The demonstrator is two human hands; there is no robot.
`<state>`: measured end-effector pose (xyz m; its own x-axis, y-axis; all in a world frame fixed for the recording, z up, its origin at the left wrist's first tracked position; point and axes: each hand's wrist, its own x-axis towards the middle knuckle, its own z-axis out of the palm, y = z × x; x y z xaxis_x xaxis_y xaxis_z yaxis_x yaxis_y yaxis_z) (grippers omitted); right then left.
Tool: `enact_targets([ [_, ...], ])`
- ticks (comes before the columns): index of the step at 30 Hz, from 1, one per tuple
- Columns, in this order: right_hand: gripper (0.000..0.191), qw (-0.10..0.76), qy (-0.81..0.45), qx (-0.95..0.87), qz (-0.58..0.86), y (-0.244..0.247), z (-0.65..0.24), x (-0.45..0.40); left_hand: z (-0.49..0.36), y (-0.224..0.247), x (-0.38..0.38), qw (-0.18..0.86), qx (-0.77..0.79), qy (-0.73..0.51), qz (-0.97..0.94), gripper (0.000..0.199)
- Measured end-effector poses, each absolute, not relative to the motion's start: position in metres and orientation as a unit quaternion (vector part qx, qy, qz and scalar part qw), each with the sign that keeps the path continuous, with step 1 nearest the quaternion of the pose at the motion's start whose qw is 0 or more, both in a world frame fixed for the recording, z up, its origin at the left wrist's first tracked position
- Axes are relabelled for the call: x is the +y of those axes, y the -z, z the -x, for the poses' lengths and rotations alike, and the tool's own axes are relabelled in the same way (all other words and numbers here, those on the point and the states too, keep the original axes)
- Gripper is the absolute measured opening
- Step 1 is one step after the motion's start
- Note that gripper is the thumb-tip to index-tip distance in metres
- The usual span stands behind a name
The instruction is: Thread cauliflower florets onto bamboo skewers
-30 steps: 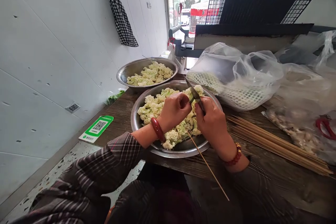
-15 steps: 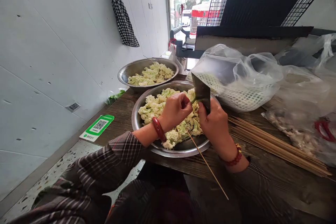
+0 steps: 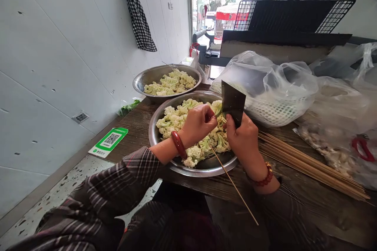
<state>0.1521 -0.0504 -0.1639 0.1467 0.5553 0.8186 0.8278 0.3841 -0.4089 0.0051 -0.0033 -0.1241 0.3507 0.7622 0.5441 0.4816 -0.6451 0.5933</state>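
Note:
My left hand (image 3: 198,124) is closed over the near steel bowl (image 3: 153,135), its fingers pinched at the stem of a cauliflower piece (image 3: 217,107). My right hand (image 3: 244,135) grips a dark, broad blade (image 3: 232,101) that stands upright just right of that piece. Cut cauliflower (image 3: 169,121) fills much of the bowl below both hands. One thin wooden skewer (image 3: 235,188) slants from the cauliflower over the bowl's front rim toward me.
Behind is a second steel bowl (image 3: 138,82) of cauliflower. A bundle of skewers (image 3: 309,164) lies at right, near plastic bags (image 3: 265,74) and red-handled scissors (image 3: 363,148). A green QR card (image 3: 110,141) rests at the table's left edge.
The blade in my right hand has moved slightly right, away from my left hand, and its flat side shows wider. My left hand has barely moved.

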Motion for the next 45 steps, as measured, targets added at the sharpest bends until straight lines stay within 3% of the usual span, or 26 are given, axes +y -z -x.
enact_targets([
  [6,0.033,0.543,0.088,-0.591,0.59,0.164,-0.167,-0.046,0.001,0.124,-0.005,0.174,0.394,-0.423,-0.797,0.015],
  [14,0.037,0.648,-0.248,-0.422,0.584,0.161,-0.186,-0.041,0.022,0.114,0.011,0.363,0.395,-0.493,-0.685,0.006],
  [21,0.035,0.634,-0.41,-0.43,0.495,0.16,-0.191,-0.036,0.027,0.112,0.018,0.462,0.38,-0.559,-0.574,0.007],
  [24,0.036,0.611,-0.447,-0.435,0.488,0.159,-0.195,-0.036,0.03,0.115,0.023,0.427,0.395,-0.559,-0.59,0.008],
  [33,0.038,0.599,-0.417,-0.483,0.484,0.158,-0.194,-0.039,0.03,0.125,0.027,0.081,0.44,-0.395,-0.803,0.008],
  [36,0.036,0.588,-0.436,-0.49,0.474,0.149,-0.19,-0.04,0.028,0.129,0.026,0.068,0.415,-0.352,-0.836,0.013],
  [41,0.036,0.574,-0.454,-0.511,0.45,0.134,-0.171,-0.046,0.027,0.133,0.028,0.109,0.237,-0.423,-0.867,0.048],
  [45,0.038,0.564,-0.476,-0.51,0.441,0.132,-0.16,-0.052,0.025,0.135,0.031,0.148,0.166,-0.452,-0.864,0.055],
])
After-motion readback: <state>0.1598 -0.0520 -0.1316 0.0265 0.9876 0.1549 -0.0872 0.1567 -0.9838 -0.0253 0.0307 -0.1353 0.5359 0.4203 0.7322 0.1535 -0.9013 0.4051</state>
